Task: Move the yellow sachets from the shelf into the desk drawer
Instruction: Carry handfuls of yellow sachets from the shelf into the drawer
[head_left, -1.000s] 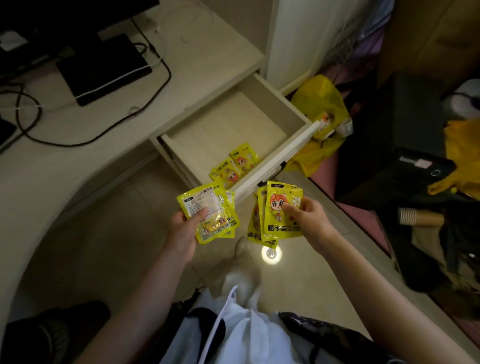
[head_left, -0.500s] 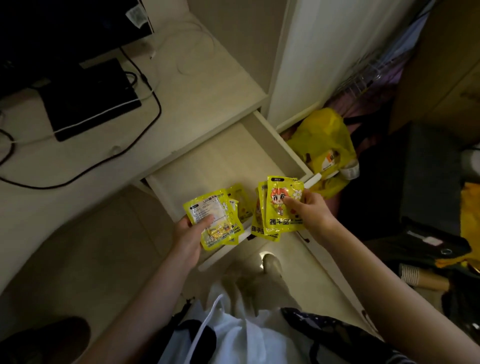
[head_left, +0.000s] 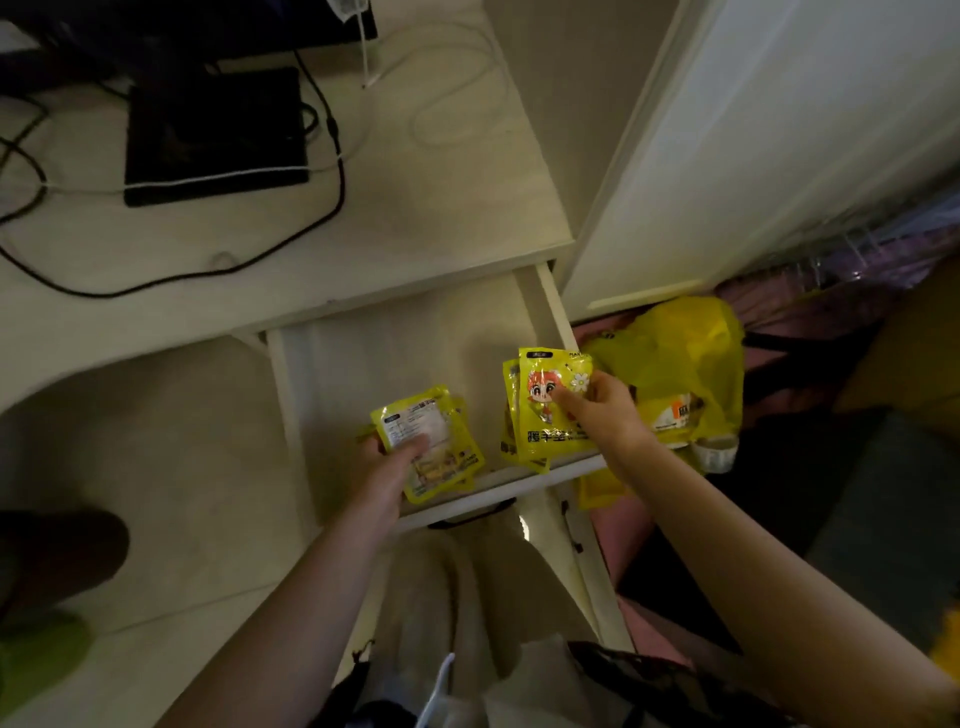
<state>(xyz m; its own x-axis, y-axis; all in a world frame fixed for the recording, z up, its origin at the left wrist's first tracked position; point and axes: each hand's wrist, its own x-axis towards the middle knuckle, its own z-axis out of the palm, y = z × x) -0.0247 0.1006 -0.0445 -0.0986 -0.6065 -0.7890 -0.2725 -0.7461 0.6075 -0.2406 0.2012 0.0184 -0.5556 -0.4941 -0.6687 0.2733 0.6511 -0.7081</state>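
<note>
The pale wooden desk drawer (head_left: 415, 353) stands pulled out under the desk top. My left hand (head_left: 387, 470) grips a small stack of yellow sachets (head_left: 431, 447), label side up, over the drawer's front part. My right hand (head_left: 605, 410) pinches another stack of yellow sachets (head_left: 545, 410), the top one showing a red-haired cartoon figure, above the drawer's front right corner. Both stacks hide whatever lies on the drawer floor beneath them.
The desk top (head_left: 441, 208) carries a black flat device (head_left: 215, 135) and black and white cables. A white cabinet panel (head_left: 779, 130) rises at the right. A yellow plastic bag (head_left: 680, 374) lies on the floor right of the drawer. My legs are below the drawer front.
Both hands have moved forward with their sachet stacks, from in front of the drawer to over its front part. The view has shifted closer, so the drawer sits straight ahead.
</note>
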